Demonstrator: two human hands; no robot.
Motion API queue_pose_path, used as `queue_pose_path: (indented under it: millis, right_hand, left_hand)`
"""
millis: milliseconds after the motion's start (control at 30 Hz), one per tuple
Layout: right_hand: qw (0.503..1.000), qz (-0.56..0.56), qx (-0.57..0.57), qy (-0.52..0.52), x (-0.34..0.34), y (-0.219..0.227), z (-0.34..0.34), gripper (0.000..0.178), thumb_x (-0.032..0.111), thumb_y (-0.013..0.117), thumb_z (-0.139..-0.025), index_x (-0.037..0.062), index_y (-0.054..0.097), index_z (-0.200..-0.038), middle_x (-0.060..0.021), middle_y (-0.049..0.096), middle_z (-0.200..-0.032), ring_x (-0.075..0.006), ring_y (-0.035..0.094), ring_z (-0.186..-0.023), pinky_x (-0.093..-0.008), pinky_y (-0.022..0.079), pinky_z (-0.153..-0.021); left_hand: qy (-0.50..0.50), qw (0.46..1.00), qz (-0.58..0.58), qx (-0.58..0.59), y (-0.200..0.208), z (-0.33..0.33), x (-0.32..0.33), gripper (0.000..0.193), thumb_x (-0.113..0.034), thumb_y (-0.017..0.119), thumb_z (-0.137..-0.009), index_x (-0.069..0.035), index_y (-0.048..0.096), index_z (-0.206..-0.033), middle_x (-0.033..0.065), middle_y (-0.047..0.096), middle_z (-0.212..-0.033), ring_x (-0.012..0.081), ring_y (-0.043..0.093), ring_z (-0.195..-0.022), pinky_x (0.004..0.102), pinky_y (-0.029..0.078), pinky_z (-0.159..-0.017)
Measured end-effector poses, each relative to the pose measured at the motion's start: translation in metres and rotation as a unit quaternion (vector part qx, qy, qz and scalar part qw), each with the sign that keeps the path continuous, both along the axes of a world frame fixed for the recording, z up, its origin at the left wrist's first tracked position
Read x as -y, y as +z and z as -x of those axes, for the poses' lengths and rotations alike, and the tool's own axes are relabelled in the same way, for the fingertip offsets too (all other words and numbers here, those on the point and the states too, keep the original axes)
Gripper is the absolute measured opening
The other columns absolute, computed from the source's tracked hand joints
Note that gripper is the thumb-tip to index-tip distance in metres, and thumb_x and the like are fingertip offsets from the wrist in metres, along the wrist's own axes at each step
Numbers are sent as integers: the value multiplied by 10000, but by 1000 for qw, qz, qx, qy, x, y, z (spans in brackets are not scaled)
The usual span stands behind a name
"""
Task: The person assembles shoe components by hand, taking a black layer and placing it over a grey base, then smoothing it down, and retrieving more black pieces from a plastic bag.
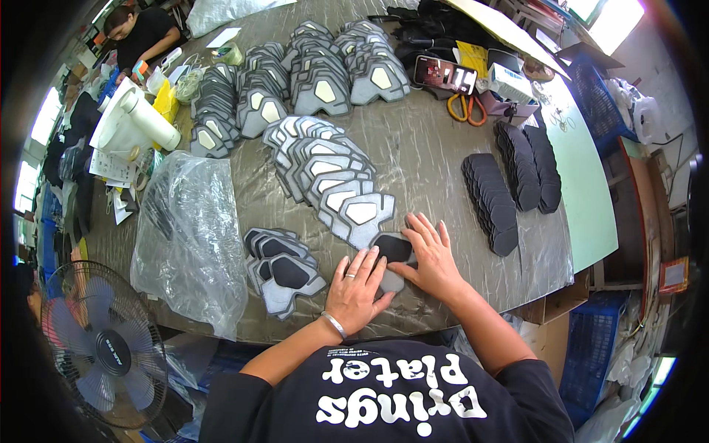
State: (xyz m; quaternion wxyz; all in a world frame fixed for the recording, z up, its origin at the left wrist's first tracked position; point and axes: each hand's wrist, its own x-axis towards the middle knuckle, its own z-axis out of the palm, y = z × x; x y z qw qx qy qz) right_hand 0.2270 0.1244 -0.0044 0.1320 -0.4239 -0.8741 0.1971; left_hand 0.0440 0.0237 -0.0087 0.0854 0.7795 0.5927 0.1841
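Both my hands rest on a grey shaped pad (pixel 391 282) at the near middle of the table. A black patch (pixel 391 247) lies over its cut-out. My left hand (pixel 356 288) is open, its fingertips pressing the pad and the patch's near-left edge. Spread out, my right hand (pixel 430 258) has its thumb on the pad at the patch's near edge and its fingers along the far-right edge. Just beyond, a fanned row of grey pads (pixel 336 177) with white centres reaches toward the pad. Left of my hands sits a small pile of pads with black centres (pixel 289 272).
Stacks of grey pads (pixel 321 92) line the far side. Fanned black patches (pixel 489 203) lie at right, near orange-handled scissors (pixel 467 110) and a phone (pixel 445 74). Clear plastic sheeting (pixel 188 236) covers the left; a fan (pixel 111 351) stands below. Another person (pixel 144 37) sits far left.
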Motion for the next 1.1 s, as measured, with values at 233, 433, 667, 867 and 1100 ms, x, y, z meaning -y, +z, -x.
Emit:
queue_pose_path:
  millis: [233, 433, 667, 867, 1100]
  right_hand:
    - [908, 288, -293, 80, 18, 10, 19, 463, 178, 734, -856, 18, 516, -1232, -172, 635, -1118, -335, 633, -1048, -375, 506, -873]
    - [985, -46, -163, -15, -36, -2, 57, 577, 281, 727, -847, 32, 511, -1320, -197, 522, -1325, -332, 459, -1295, -423, 360, -1082]
    - [992, 87, -88, -28, -50, 16, 38, 437, 181, 727, -805, 90, 623, -1219, -134, 591, -1094, -346, 591, -1052, -420, 472, -900]
    - [980, 147, -135, 17, -32, 10, 2, 315, 84, 669, -840, 43, 675, -1152, -141, 641, -1062, -330, 630, -973, -387, 506, -839]
    - [944, -151, -91, -280, -30, 27, -98, 326, 178, 759, -774, 29, 669, -1051, -138, 629, -1099, -325, 606, -1026, -409, 494, -862]
  left_hand:
    - [154, 817, 135, 538, 10, 20, 21, 578, -42, 733, -839, 36, 459, -1342, 151, 631, -1184, 176, 632, -1043, 308, 506, -902]
    - [264, 871, 18, 415, 28, 99, 49, 436, -49, 704, -855, 27, 549, -1256, 125, 679, -1048, 203, 665, -940, 311, 519, -850]
    - [219, 967, -125, -28, 41, 78, 40, 654, -171, 744, -782, 26, 492, -1352, 199, 503, -1373, 372, 463, -1261, 457, 353, -1056]
    - [51, 996, -57, 46, 22, 31, -36, 649, -316, 665, -874, 4, 459, -1399, 166, 434, -1477, 359, 368, -1381, 515, 272, -1125]
    - [-73, 997, 14, 1, -13, -5, -41, 569, -324, 623, -890, -55, 512, -1378, 142, 413, -1499, 328, 333, -1412, 544, 231, -1139]
